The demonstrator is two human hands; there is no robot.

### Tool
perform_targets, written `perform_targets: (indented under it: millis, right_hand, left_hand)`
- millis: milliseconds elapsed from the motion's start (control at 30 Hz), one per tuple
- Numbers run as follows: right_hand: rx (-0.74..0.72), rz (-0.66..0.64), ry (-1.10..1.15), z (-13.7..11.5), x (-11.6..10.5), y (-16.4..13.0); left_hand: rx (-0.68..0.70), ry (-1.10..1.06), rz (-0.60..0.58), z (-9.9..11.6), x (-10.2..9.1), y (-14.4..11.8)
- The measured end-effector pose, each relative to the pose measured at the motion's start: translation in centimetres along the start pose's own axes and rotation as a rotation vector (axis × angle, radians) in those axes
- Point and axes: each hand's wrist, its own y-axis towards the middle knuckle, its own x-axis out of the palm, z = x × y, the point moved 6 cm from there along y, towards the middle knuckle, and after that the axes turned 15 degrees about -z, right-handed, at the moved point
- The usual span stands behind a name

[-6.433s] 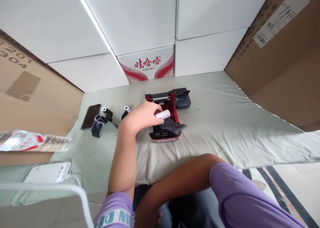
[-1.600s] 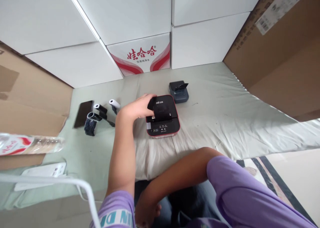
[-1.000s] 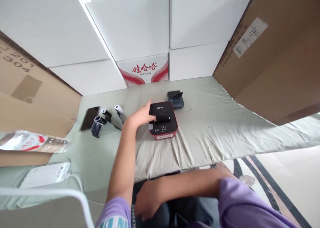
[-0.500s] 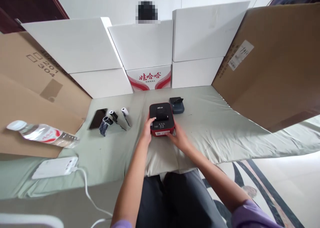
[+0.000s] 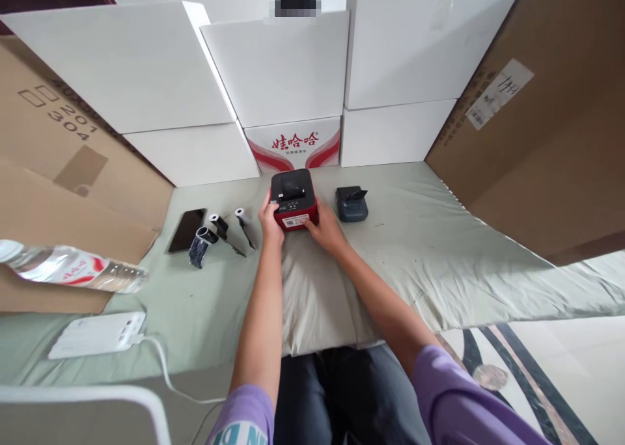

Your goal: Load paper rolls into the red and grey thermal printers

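Both hands grip red-black printer on green sheet: left hand fingers wrapped on its left side, right hand at front-right corner. Small grey printer just right, 2 paper rolls left.

I see a small red label printer with a black top sitting upright and level on the pale green cloth of the bench. Its lid is closed, with a row of small buttons on the black panel and a white sticker on the red front face. It stands far back, just before the red-and-white printed box.
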Motion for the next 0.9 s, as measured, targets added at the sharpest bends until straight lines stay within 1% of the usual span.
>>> perform_targets:
  millis: [67,133,200,233,267,300,333,400,433,467,500,533,567,633,700,733,800,900]
  right_hand:
    - [0.035,0.008,0.014,0.7,0.6,-0.1]
    - [0.048,0.008,0.025,0.9,1.1,-0.1]
    - [0.049,0.01,0.026,0.5,1.0,-0.3]
    - [0.051,0.025,0.021,0.2,0.6,-0.4]
    - [0.052,0.055,0.01,-0.1,-0.1,-0.7]
    - [0.055,0.107,-0.01,-0.4,-1.2,-1.2]
    - [0.067,0.188,-0.04,-0.6,-2.6,-1.8]
    - [0.124,0.388,-0.132,-0.4,-5.7,-3.4]
    - [0.178,0.483,-0.189,0.1,-7.2,-4.2]
    - [0.232,0.533,-0.241,0.8,-8.2,-4.9]
    - [0.285,0.545,-0.282,1.6,-8.8,-5.3]
    - [0.33,0.523,-0.306,2.6,-9.1,-5.5]
    - [0.366,0.477,-0.314,3.7,-8.9,-5.5]
    - [0.416,0.376,-0.292,5.4,-8.1,-5.3]
    - [0.451,0.313,-0.253,6.4,-7.3,-5.0]
    - [0.464,0.298,-0.236,6.6,-7.1,-5.0]
    - [0.481,0.285,-0.218,6.2,-7.1,-5.0]
    - [0.492,0.262,-0.228,4.7,-7.7,-5.8]
  left_hand:
    - [0.001,0.017,0.009,-0.9,-0.1,0.2]
    - [0.022,-0.002,-0.023,-1.6,-0.2,0.6]
    - [0.054,0.007,-0.069,-1.8,-0.2,0.9]
    - [0.076,0.036,-0.088,-1.7,-0.3,0.9]
    - [0.107,0.083,-0.088,-1.4,-0.4,0.8]
    - [0.152,0.143,-0.06,-1.0,-0.6,0.5]
    - [0.208,0.21,-0.004,-0.4,-0.9,0.0]
    - [0.333,0.334,0.158,0.7,-1.2,-1.6]
    - [0.396,0.38,0.228,1.2,-1.1,-2.5]
    - [0.455,0.42,0.265,1.5,-0.6,-3.5]
    - [0.511,0.459,0.258,1.7,0.2,-4.3]
    - [0.565,0.505,0.216,1.8,1.2,-5.1]
    - [0.616,0.557,0.144,1.8,2.5,-5.7]
    - [0.692,0.673,-0.049,1.4,5.1,-6.8]
    - [0.714,0.779,-0.239,0.6,7.2,-7.3]
    - [0.702,0.816,-0.305,0.2,7.8,-7.4]
    - [0.652,0.846,-0.359,-0.5,8.1,-7.2]
    - [0.581,0.835,-0.355,-1.1,7.5,-6.8]
